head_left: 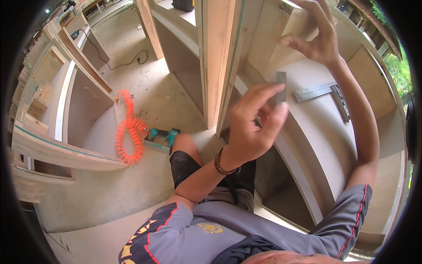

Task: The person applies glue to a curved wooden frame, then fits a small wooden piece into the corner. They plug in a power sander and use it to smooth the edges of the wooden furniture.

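My left hand (257, 125), a beaded bracelet at its wrist, pinches a short flat grey strip (281, 88) upright between thumb and fingers. The strip looks like a stick of brad nails, though its detail is blurred. Farther right, my right hand (318, 39) is raised with thumb and fingers spread. It is beside a pale wooden block (301, 22) inside the cabinet (362, 81); I cannot tell whether they touch. A metal square (314, 92) with a dark stock lies on the cabinet's grey panel, below the right hand.
A teal nail gun (162, 138) lies on the floor by my knee, with a coiled orange air hose (128, 136) beside it. Another wooden cabinet frame (74, 105) stands at left. Wooden uprights (215, 66) rise ahead, and a black cord (118, 66) trails across the floor behind.
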Demonstrator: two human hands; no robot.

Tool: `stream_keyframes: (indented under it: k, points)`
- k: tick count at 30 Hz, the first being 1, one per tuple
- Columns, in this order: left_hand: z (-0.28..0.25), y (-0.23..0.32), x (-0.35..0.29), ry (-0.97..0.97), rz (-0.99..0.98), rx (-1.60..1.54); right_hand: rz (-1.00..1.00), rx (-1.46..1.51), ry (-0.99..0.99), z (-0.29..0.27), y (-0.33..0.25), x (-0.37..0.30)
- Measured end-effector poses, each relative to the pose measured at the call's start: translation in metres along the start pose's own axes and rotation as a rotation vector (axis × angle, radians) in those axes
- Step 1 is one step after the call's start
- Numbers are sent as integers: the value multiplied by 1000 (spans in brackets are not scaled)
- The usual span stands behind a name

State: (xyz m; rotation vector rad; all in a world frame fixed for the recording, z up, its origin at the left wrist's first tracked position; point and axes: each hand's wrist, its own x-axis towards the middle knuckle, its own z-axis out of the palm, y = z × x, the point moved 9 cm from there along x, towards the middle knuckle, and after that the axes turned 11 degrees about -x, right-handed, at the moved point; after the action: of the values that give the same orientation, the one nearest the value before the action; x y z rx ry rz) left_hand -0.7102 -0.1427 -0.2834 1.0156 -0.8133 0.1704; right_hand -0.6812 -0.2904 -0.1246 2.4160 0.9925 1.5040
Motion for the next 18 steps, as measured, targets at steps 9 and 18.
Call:
stream_keyframes:
  k: [9,18]
  points:
    - [23,14,41,-82,155,351,52,-7,-181,-2,1,16]
    - [7,38,86,60,551,713,-8,-56,-161,-18,-5,13]
